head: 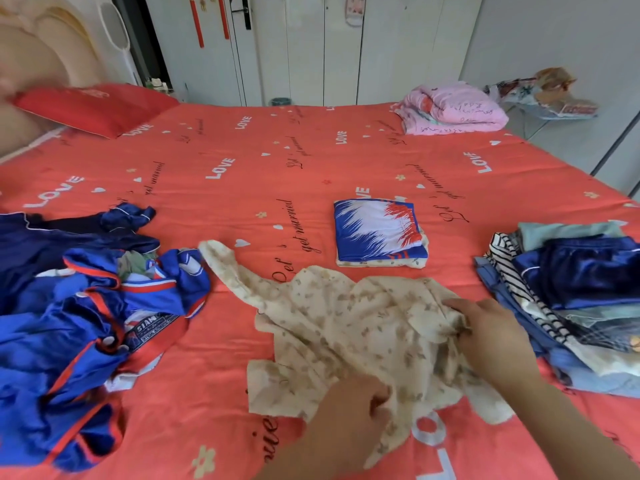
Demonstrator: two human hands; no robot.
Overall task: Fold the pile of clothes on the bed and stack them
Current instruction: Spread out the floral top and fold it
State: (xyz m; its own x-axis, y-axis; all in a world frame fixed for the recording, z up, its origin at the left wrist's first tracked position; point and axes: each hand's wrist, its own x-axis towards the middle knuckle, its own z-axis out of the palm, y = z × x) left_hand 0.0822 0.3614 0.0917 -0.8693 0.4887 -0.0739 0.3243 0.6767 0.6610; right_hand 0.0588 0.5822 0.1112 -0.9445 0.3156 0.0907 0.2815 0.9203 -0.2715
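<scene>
A cream garment with a small brown flower print (346, 327) lies crumpled on the red bed sheet (242, 181) in front of me. My left hand (349, 414) grips its near edge. My right hand (491, 334) pinches a bunch of the same cloth further right. An unfolded pile of blue, navy and red clothes (79, 306) lies at the left. A folded blue, white and red piece (377, 233) sits on a folded cream one in the middle. A stack of folded clothes (571, 299) stands at the right.
A red pillow (93, 105) lies at the far left by the headboard. A folded pink blanket (450, 110) sits at the bed's far right corner. White wardrobe doors (346, 46) stand behind the bed. A small table with bags (550, 95) is at the right.
</scene>
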